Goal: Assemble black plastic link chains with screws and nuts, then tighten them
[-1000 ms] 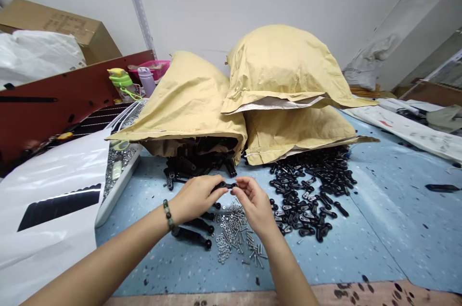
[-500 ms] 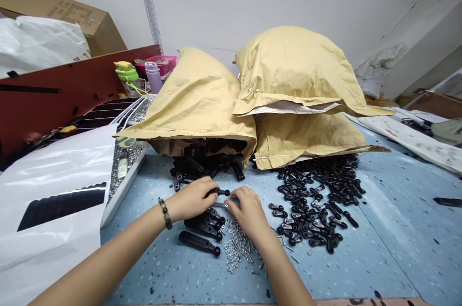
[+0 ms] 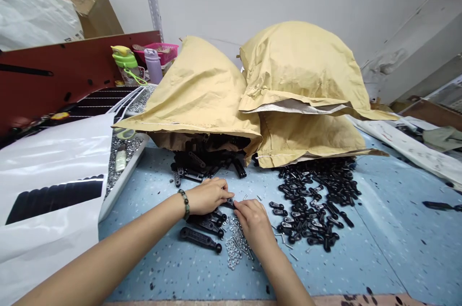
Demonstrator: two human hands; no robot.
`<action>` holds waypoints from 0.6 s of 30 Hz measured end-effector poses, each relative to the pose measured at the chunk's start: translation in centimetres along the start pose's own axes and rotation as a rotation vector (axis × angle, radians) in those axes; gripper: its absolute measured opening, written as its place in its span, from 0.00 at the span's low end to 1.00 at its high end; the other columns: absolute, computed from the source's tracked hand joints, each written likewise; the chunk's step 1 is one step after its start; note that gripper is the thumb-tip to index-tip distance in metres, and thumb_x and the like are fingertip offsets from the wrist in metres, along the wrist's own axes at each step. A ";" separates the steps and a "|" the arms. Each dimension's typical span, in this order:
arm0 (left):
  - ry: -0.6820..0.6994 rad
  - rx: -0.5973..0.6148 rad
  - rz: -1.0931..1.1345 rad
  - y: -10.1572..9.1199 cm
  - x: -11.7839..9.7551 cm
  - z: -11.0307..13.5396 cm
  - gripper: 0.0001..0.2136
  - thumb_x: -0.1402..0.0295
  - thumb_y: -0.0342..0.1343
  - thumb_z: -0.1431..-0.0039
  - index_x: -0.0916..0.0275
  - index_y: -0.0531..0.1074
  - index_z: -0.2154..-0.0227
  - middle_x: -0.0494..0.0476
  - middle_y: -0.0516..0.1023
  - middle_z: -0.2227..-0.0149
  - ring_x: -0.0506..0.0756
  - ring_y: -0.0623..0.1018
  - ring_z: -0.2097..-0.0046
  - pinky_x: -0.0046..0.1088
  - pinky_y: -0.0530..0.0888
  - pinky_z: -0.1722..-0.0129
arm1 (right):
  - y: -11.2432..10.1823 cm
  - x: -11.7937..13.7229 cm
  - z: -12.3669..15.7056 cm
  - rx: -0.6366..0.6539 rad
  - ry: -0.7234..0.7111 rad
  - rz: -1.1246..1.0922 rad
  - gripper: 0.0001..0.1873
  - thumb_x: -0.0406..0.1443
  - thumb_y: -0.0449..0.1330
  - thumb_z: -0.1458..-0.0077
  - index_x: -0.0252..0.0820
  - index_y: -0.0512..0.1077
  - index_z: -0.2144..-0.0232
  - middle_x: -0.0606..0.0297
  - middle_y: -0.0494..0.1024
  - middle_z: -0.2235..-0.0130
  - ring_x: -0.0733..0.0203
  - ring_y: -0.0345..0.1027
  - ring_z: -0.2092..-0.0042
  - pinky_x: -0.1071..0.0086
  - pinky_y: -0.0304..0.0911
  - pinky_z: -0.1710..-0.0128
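My left hand (image 3: 208,196), with a beaded bracelet at the wrist, pinches a small black plastic arm (image 3: 229,203) above the blue table. At that arm's right end are the closed fingertips of my right hand (image 3: 254,219); whether they grip a small screw or nut too is hidden. Below my left hand lie several longer black ball-ended arms (image 3: 200,238). Small metal nuts (image 3: 234,254) and screws (image 3: 244,241) are scattered under and beside my right hand.
Yellow sacks (image 3: 299,65) stand at the back; black arms (image 3: 195,161) spill from the left one. A heap of small black parts (image 3: 310,214) spreads on the right. Left are a tray of metal pieces (image 3: 124,171) and a white plastic sheet (image 3: 54,152).
My left hand has moved right and slightly down with the black arm. My right fingers have closed in on its end. The view has shifted slightly.
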State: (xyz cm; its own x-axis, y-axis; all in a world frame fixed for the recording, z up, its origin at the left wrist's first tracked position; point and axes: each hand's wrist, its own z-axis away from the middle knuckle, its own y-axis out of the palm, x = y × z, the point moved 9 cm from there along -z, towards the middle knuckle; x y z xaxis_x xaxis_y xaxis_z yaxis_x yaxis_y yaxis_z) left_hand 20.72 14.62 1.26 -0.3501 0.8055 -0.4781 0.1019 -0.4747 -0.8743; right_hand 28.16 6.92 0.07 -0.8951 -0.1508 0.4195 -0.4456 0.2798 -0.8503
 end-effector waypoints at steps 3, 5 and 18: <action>-0.011 0.021 0.006 -0.1 0.5 0.0 0.12 0.72 0.52 0.38 0.51 0.75 0.57 0.51 0.74 0.60 0.55 0.73 0.56 0.30 0.64 0.54 | 0.2 0.5 0.0 -0.006 0.003 0.012 0.12 0.28 0.58 0.43 0.40 0.75 0.57 0.59 0.77 0.66 0.53 0.65 0.62 0.60 0.62 0.61; -0.027 0.021 0.013 -0.2 1.1 0.1 0.12 0.73 0.54 0.40 0.52 0.76 0.57 0.51 0.76 0.58 0.54 0.73 0.55 0.28 0.65 0.53 | 0.4 0.8 -0.2 -0.005 0.009 0.005 0.12 0.28 0.58 0.43 0.39 0.75 0.57 0.59 0.76 0.65 0.53 0.65 0.62 0.59 0.62 0.61; -0.067 0.036 -0.058 -0.8 1.5 -0.7 0.10 0.71 0.56 0.41 0.53 0.78 0.59 0.51 0.79 0.58 0.56 0.74 0.52 0.28 0.66 0.52 | 0.3 0.4 -0.7 0.039 0.085 -0.039 0.10 0.30 0.59 0.43 0.39 0.76 0.59 0.59 0.77 0.65 0.53 0.68 0.61 0.60 0.63 0.58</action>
State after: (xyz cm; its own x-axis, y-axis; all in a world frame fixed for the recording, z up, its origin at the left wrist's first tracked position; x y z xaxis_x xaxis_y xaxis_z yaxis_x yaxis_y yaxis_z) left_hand 20.79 16.47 1.21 -0.4160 0.8072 -0.4187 0.0466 -0.4409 -0.8963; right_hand 27.65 7.60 0.21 -0.8757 -0.0795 0.4763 -0.4806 0.2383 -0.8439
